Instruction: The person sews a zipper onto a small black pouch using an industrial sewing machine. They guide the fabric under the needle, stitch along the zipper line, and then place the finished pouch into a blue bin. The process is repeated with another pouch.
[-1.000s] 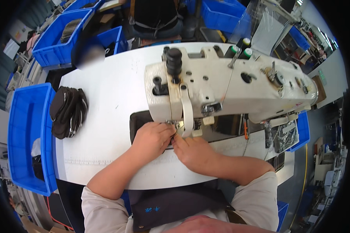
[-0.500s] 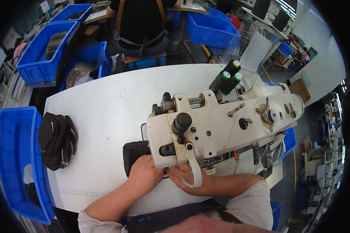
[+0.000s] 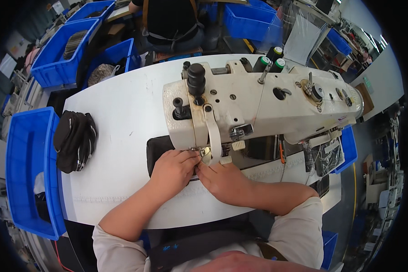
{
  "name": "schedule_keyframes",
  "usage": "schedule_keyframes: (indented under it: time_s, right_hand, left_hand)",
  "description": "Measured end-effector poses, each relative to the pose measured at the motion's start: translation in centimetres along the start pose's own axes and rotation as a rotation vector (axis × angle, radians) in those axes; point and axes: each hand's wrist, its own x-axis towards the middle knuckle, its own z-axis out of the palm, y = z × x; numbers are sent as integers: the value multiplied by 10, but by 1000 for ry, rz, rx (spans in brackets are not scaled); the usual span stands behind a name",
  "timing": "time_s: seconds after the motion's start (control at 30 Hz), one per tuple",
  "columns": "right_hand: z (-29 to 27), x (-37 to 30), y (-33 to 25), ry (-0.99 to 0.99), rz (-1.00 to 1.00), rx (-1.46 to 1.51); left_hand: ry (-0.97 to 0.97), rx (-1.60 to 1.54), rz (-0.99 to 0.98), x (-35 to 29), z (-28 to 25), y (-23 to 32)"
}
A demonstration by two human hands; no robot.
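A white industrial sewing machine (image 3: pixel 254 97) stands over the white table, its head pointing left. Under the needle end lies a black fabric pouch (image 3: pixel 155 152), partly hidden by the machine head and my hands. My left hand (image 3: pixel 173 171) lies over the pouch's near side, fingers bent and gripping its edge just left of the presser foot (image 3: pixel 205 152). My right hand (image 3: pixel 225 182) is closed at the same edge, its fingertips meeting the left ones close to the needle. The exact grip of the fingertips is partly hidden.
Several black pouches with zips (image 3: pixel 75 141) are stacked at the table's left, beside a blue bin (image 3: pixel 14 167). Thread cones (image 3: pixel 261 64) stand behind the machine. An orange-handled tool (image 3: pixel 282 152) and plastic-wrapped pieces (image 3: pixel 324 156) lie right. A co-worker (image 3: pixel 170 22) sits across.
The view has tilted, so the table and machine sit higher in the picture and more of my right hand shows. Both hands remain on the pouch by the needle.
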Motion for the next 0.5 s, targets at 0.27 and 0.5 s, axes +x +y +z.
schedule_keyframes:
  time_s: [0.27,0.5]
  right_hand:
    - [8,-2,-2,0,29,-10]
    - [10,-7,-9,-24,44,-67]
  left_hand:
    - [18,-68,-87,0,1,8]
    - [10,-7,-10,-1,-3,3]
